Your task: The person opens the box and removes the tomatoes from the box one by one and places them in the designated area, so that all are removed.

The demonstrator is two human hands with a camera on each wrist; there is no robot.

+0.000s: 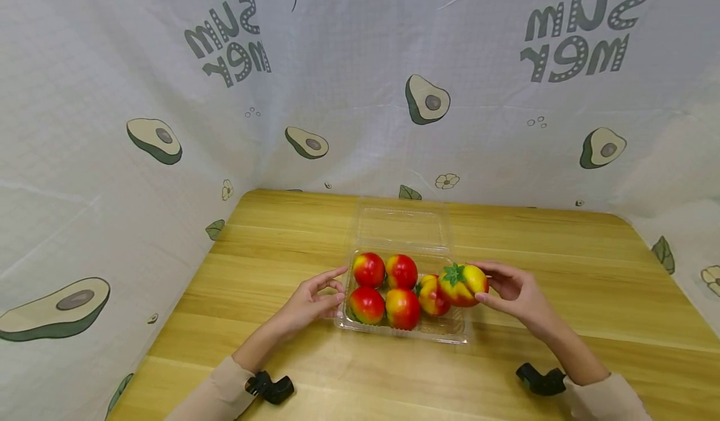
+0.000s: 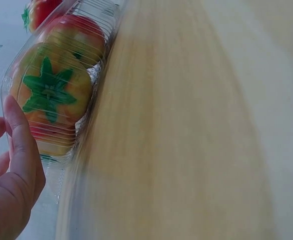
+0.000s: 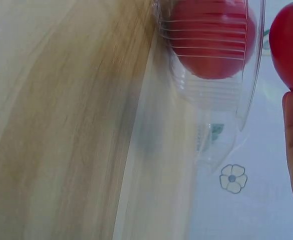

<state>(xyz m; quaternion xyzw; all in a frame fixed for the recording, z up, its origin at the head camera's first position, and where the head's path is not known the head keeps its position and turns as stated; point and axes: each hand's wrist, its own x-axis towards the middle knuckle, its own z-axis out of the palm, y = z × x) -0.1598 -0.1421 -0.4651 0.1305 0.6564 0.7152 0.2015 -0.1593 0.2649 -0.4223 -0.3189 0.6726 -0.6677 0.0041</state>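
My right hand (image 1: pixel 520 295) holds a red-and-yellow tomato (image 1: pixel 462 285) with a green leafy top between thumb and fingers, raised over the right part of a clear plastic box (image 1: pixel 402 335). In the right wrist view this tomato (image 3: pixel 291 47) shows its smooth red side, apart from the box. Another tomato (image 1: pixel 433 297) lies tilted in the box, partly covered by the held one. Several more sit in two rows at the left, such as a red tomato (image 1: pixel 369 270). My left hand (image 1: pixel 312 299) touches the box's left rim with thumb and fingertip, fingers loosely bent.
The box's clear lid (image 1: pixel 402 227) lies folded back on the far side. Everything stands on a wooden table (image 1: pixel 281 233). A white curtain (image 1: pixel 360 96) printed with avocados hangs behind the table and at both sides.
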